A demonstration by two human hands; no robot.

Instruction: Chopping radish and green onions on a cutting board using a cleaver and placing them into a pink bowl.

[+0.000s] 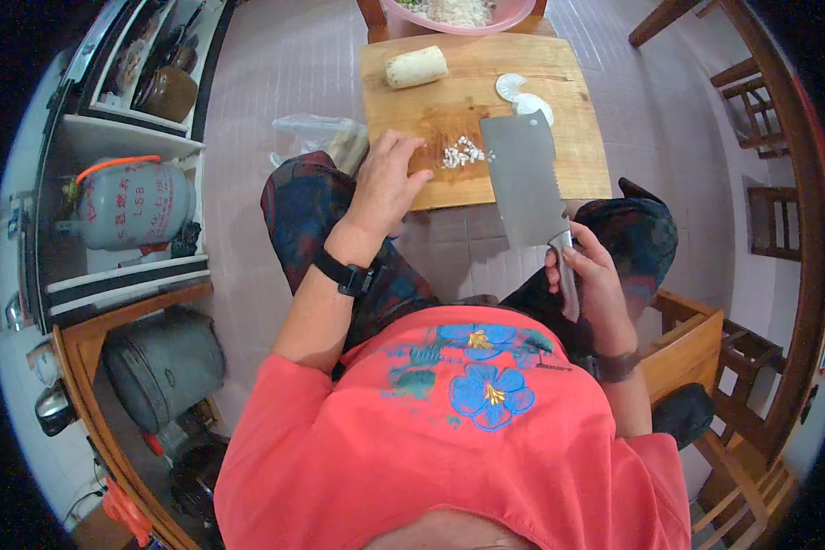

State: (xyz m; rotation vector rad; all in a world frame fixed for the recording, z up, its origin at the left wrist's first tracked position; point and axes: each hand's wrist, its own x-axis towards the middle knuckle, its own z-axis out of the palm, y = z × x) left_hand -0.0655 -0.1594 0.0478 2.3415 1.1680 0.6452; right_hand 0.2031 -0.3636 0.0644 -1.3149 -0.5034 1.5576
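Note:
My right hand (588, 271) grips the handle of a broad cleaver (526, 182), its blade lying flat-on to my view over the right part of a wooden cutting board (419, 113). Small diced white pieces (462, 152) lie in a heap left of the blade. My left hand (390, 172) rests at the board's front left edge, fingers apart and holding nothing, just left of that heap. Toward the back left lies a thick, pale cylindrical piece of root vegetable (416, 67). Round white slices (511, 87) sit beyond the cleaver's tip, one partly hidden by it.
Behind the board, a pink bowl (498, 26) holds shredded white and green food. A clear plastic bag (313, 134) with something pale inside lies left of the board. My knees flank the board's near side. A grey gas cylinder (134, 205) stands in the cabinet at left; wooden stools (773, 223) stand at right.

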